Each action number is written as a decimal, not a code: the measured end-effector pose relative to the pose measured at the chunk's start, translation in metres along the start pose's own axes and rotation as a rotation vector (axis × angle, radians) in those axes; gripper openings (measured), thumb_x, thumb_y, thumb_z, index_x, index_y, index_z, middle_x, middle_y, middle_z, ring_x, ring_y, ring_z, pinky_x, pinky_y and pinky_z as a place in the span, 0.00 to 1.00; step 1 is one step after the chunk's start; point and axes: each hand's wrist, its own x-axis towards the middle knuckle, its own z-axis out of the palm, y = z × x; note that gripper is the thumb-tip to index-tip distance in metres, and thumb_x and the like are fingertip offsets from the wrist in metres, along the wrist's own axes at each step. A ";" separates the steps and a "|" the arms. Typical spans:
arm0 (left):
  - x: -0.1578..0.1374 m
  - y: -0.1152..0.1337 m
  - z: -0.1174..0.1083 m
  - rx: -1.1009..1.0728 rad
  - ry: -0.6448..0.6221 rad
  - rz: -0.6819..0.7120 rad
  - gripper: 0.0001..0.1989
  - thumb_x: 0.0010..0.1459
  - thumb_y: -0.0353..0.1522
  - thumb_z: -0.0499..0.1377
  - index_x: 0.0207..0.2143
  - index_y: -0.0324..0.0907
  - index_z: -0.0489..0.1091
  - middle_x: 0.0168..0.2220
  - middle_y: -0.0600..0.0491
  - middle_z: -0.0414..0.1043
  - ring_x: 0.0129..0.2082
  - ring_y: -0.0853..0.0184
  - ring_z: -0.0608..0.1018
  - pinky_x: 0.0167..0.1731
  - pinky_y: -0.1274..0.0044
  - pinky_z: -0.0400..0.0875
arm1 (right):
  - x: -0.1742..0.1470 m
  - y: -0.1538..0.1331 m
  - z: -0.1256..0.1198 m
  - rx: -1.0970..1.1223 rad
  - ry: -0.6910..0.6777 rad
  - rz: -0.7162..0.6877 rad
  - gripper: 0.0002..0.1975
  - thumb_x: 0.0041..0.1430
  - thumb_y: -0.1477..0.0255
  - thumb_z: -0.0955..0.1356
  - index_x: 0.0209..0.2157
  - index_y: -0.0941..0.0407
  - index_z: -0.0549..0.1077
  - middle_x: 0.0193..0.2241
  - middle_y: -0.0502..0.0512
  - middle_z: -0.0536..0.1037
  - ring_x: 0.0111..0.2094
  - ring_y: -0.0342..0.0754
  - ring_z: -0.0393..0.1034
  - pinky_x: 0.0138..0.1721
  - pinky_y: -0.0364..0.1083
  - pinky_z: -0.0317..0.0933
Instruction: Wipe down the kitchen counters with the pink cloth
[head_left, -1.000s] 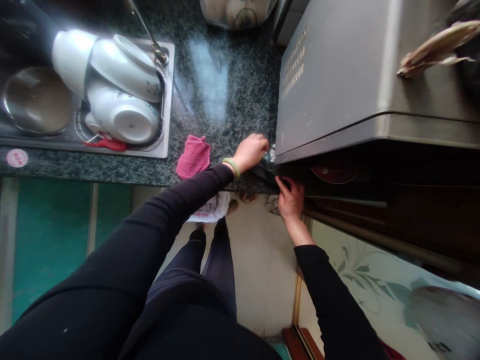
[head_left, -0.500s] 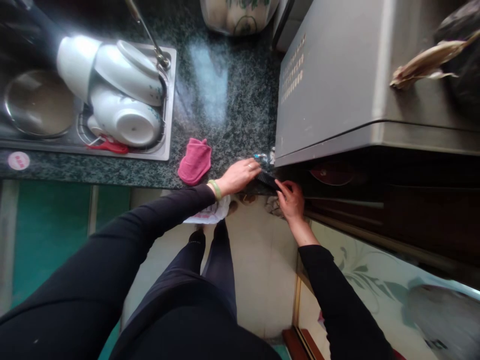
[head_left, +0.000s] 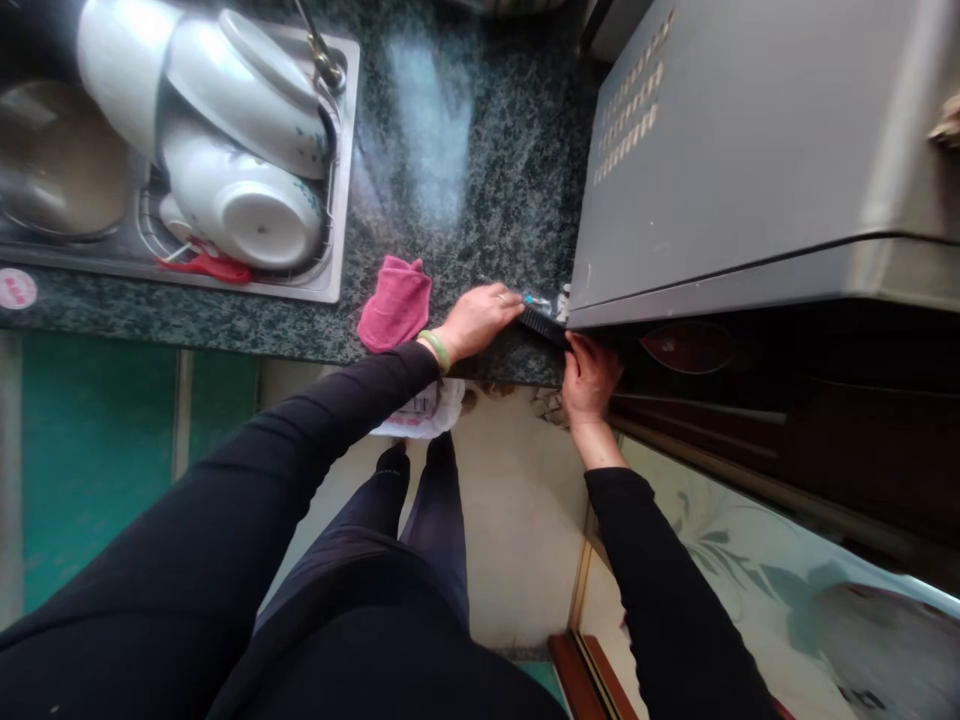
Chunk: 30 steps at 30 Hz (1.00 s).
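Note:
A short black ridged bar (head_left: 543, 326), whose exact kind I cannot make out, spans the gap between my hands above the counter's front edge. My left hand (head_left: 480, 318), with a green bangle at the wrist and a ring, has its fingers closed on the bar's left end. At the other end, my right hand (head_left: 591, 375) grips it between thumb and fingers; the fingertips are partly hidden. Just behind the bar lies a small clear and blue wrapper-like thing (head_left: 535, 300). Left of my left hand, a folded pink cloth (head_left: 396, 305) rests on the counter.
Dark speckled counter (head_left: 495, 150) runs along the front. White bowls (head_left: 247, 215) are stacked in a rack in the sink (head_left: 346, 180), with a metal pot (head_left: 67, 160) beside them. A large grey metal appliance (head_left: 720, 150) stands at right. A plastic bag (head_left: 442, 410) hangs below the edge.
The view has shifted a little, closer to the counter. Both hands still hold the black bar, and my right hand's fingers have curled in closer around its end.

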 end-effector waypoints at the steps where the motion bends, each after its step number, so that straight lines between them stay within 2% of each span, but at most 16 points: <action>1: 0.001 -0.001 -0.001 -0.021 0.004 -0.024 0.17 0.72 0.28 0.50 0.54 0.40 0.77 0.56 0.44 0.79 0.54 0.62 0.79 0.55 0.68 0.73 | 0.003 -0.001 0.002 0.003 0.002 0.005 0.19 0.71 0.68 0.62 0.56 0.51 0.78 0.52 0.60 0.81 0.55 0.55 0.70 0.59 0.56 0.58; 5: 0.001 -0.004 -0.005 -0.085 -0.006 -0.028 0.17 0.72 0.29 0.50 0.51 0.39 0.78 0.54 0.44 0.80 0.54 0.61 0.79 0.55 0.68 0.74 | 0.003 -0.011 0.006 0.026 0.007 0.036 0.19 0.71 0.69 0.61 0.57 0.50 0.78 0.52 0.61 0.80 0.54 0.56 0.70 0.59 0.58 0.58; 11: 0.004 -0.007 -0.009 -0.094 -0.012 -0.081 0.19 0.72 0.29 0.49 0.52 0.38 0.78 0.57 0.42 0.78 0.56 0.60 0.78 0.57 0.68 0.72 | 0.000 -0.022 0.017 0.040 0.071 0.111 0.20 0.71 0.71 0.62 0.58 0.49 0.78 0.52 0.62 0.79 0.55 0.58 0.68 0.60 0.60 0.56; 15: 0.003 -0.008 -0.012 -0.092 -0.055 -0.069 0.19 0.71 0.28 0.49 0.53 0.38 0.78 0.57 0.43 0.78 0.57 0.59 0.78 0.56 0.68 0.73 | 0.000 -0.026 0.020 0.043 0.101 0.085 0.20 0.71 0.70 0.62 0.57 0.50 0.79 0.50 0.61 0.80 0.53 0.58 0.69 0.59 0.59 0.58; 19: 0.004 -0.011 -0.014 -0.095 -0.042 -0.098 0.19 0.72 0.28 0.48 0.52 0.37 0.78 0.57 0.43 0.78 0.57 0.58 0.77 0.57 0.66 0.72 | 0.001 -0.029 0.022 0.038 0.140 0.086 0.21 0.72 0.68 0.60 0.58 0.51 0.79 0.50 0.63 0.79 0.54 0.59 0.69 0.60 0.61 0.58; 24: 0.001 -0.015 -0.012 -0.182 -0.019 -0.108 0.16 0.71 0.29 0.51 0.49 0.39 0.79 0.56 0.43 0.78 0.56 0.59 0.78 0.56 0.67 0.72 | 0.000 -0.033 0.025 0.071 0.092 0.091 0.21 0.72 0.69 0.60 0.59 0.51 0.77 0.52 0.63 0.79 0.56 0.59 0.69 0.62 0.62 0.57; 30: 0.005 -0.020 -0.014 -0.207 -0.012 -0.128 0.16 0.72 0.31 0.50 0.48 0.38 0.78 0.53 0.43 0.79 0.56 0.60 0.77 0.57 0.66 0.70 | 0.003 -0.033 0.029 0.003 0.174 0.043 0.22 0.73 0.67 0.59 0.60 0.52 0.76 0.50 0.65 0.80 0.55 0.59 0.71 0.61 0.63 0.60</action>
